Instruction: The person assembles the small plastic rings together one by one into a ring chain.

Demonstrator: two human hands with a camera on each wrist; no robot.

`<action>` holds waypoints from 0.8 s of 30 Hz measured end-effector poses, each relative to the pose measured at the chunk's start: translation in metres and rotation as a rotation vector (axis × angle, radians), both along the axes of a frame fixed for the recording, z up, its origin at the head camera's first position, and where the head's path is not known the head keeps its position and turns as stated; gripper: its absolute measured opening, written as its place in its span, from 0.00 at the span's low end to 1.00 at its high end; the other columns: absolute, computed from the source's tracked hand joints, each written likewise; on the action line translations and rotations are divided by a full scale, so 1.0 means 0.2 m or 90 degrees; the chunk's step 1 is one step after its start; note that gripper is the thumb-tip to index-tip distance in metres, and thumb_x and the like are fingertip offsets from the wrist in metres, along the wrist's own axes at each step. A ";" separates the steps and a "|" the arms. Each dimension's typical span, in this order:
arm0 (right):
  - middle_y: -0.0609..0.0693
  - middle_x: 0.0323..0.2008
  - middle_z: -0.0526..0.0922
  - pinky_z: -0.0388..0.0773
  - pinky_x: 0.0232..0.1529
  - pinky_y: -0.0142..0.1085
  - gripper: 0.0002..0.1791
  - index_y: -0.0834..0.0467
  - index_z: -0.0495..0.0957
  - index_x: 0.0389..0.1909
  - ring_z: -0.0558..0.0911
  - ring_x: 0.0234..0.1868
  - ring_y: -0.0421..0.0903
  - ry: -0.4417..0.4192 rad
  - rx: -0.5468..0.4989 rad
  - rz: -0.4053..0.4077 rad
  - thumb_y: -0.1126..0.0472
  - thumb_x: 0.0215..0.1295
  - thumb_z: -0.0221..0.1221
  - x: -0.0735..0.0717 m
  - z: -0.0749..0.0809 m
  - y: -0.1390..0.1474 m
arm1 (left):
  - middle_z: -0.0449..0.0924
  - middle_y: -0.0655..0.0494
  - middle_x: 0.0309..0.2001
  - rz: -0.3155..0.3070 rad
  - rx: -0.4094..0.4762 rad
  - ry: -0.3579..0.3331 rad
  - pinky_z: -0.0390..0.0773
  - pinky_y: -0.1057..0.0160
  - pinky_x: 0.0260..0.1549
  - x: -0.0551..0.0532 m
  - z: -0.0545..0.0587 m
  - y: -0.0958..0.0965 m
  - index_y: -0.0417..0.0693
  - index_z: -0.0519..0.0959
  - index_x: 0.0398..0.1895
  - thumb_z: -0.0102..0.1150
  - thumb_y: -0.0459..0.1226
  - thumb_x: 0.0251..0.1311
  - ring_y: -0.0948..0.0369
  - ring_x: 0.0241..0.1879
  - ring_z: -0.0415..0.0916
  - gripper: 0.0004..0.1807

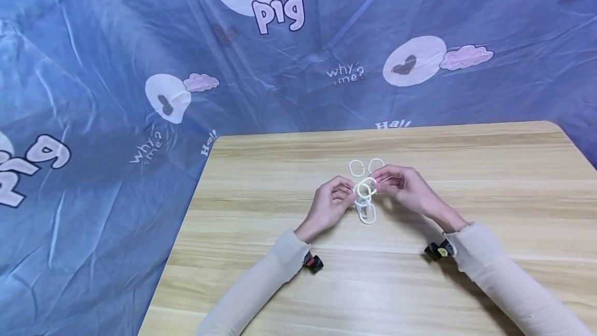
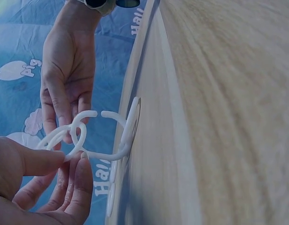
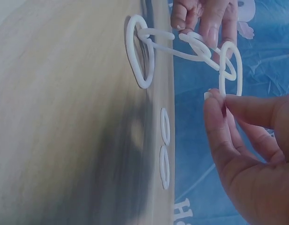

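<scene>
Partly behind fingers (image 3: 217, 118): white ring (image 3: 239, 70).

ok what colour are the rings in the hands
The rings are white to off-white; they show best in the right wrist view.

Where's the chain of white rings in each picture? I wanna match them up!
Head view: the white ring chain is right of centre, below the middle, between the left hand and right hand.
Left wrist view: the white ring chain is left of centre, slightly below the middle.
Right wrist view: the white ring chain is near the top, right of centre.
Shared landmark: the wooden tabletop shows in all three.
</scene>
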State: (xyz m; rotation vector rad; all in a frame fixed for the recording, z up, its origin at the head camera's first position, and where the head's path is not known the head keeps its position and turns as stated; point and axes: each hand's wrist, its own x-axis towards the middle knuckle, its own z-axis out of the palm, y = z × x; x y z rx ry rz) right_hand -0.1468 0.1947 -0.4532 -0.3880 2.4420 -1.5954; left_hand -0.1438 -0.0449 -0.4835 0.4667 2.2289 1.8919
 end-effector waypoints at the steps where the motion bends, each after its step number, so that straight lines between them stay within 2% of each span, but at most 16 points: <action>1: 0.64 0.48 0.87 0.88 0.47 0.35 0.17 0.63 0.80 0.58 0.89 0.43 0.51 0.003 0.000 0.001 0.68 0.69 0.64 0.00 0.00 0.00 | 0.85 0.38 0.43 -0.001 -0.002 0.000 0.88 0.71 0.41 0.00 0.00 0.00 0.37 0.81 0.50 0.66 0.29 0.66 0.68 0.35 0.81 0.11; 11: 0.64 0.46 0.87 0.89 0.46 0.38 0.16 0.63 0.81 0.56 0.88 0.42 0.50 -0.007 0.008 -0.022 0.67 0.69 0.64 0.05 -0.01 -0.03 | 0.85 0.39 0.42 0.000 -0.009 -0.005 0.87 0.72 0.39 0.03 0.00 -0.02 0.38 0.82 0.50 0.66 0.28 0.66 0.66 0.35 0.81 0.11; 24: 0.65 0.44 0.87 0.90 0.42 0.37 0.17 0.68 0.79 0.56 0.89 0.39 0.47 -0.039 -0.021 -0.043 0.71 0.67 0.65 0.09 -0.01 -0.07 | 0.86 0.41 0.42 -0.006 -0.012 0.001 0.88 0.72 0.40 0.05 0.00 -0.05 0.39 0.82 0.49 0.66 0.27 0.65 0.68 0.35 0.81 0.11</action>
